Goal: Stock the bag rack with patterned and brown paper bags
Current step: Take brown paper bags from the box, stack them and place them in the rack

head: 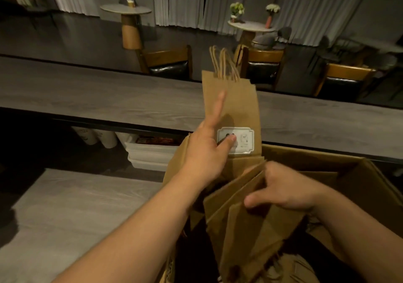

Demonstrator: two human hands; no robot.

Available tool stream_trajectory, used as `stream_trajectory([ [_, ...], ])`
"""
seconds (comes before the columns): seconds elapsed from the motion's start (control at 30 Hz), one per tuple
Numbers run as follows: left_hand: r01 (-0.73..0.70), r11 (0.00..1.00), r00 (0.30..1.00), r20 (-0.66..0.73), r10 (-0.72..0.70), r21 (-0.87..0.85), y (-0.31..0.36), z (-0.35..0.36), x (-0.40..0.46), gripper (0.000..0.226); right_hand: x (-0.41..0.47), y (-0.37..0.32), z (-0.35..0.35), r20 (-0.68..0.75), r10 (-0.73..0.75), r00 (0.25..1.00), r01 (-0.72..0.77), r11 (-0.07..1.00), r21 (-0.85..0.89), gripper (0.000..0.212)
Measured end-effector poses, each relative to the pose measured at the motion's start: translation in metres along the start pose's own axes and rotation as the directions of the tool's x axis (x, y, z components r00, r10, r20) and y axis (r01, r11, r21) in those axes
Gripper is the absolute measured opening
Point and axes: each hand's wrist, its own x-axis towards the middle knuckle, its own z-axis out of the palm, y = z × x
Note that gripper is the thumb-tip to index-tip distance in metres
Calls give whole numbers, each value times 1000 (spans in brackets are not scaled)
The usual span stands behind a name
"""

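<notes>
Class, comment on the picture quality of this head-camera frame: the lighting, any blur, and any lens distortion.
Head view: dim, warm light; the grey wood-grain counter bows from wide-angle distortion; the left hand is motion-blurred at its forefinger against the upright brown paper bag with a white label; the right hand casts shadow into the brown cardboard box.

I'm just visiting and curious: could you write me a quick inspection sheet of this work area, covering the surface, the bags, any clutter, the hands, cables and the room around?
Surface: long grey wood-grain counter, bare where visible.
Job's things: brown paper bag with a white label, held upright; more folded brown bags in a cardboard box. No patterned bags or rack seen.
Clutter: white bins and cups under the counter.
Grips: left hand holds the upright bag, forefinger extended; right hand grips the folded bags.
Cables: nothing seen.
Surroundings: wooden chairs, round tables with flowers, grey curtains.
</notes>
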Motion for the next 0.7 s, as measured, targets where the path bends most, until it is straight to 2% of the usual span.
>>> stream_trajectory([
  [0.07, 36, 998, 998, 58, -33, -49, -2, 0, 0, 53, -19, -7, -21, -216, -52, 975, 91, 981, 173, 25],
  [0.13, 104, 992, 989, 115, -95, -72, 3, 1, 0, 27, -27, -9, -36, -404, -59, 913, 189, 938, 289, 42],
  [0.2, 190, 972, 975, 141, -170, -139, 8, 1, -1, 34, -20, -5, -44, -543, -16, 840, 268, 881, 389, 62],
  [0.23, 251, 947, 961, 168, -219, -202, 11, 1, -1, 43, -17, -3, -45, -604, 24, 796, 304, 848, 435, 63],
  [0.3, 316, 909, 932, 268, -244, -272, 10, -1, -2, 52, -8, 0, -42, -686, 115, 718, 337, 805, 488, 51],
  [0.37, 341, 884, 916, 325, -236, -319, 7, 1, -3, 42, 0, 2, -34, -715, 162, 680, 336, 798, 500, 48],
  [0.43, 377, 852, 911, 309, -272, -363, 6, 0, -1, 34, 5, 4, -26, -711, 160, 685, 336, 797, 502, 53],
  [0.5, 435, 820, 892, 300, -337, -372, 4, 0, 2, 32, 7, 4, -22, -727, 159, 668, 313, 827, 468, 53],
  [0.6, 501, 760, 859, 346, -378, -413, 0, 1, 5, 42, 11, 1, -13, -784, 135, 606, 257, 900, 353, 54],
  [0.7, 488, 786, 863, 342, -371, -379, -2, 4, 5, 26, 17, -1, 1, -847, 111, 520, 160, 961, 225, 76],
])
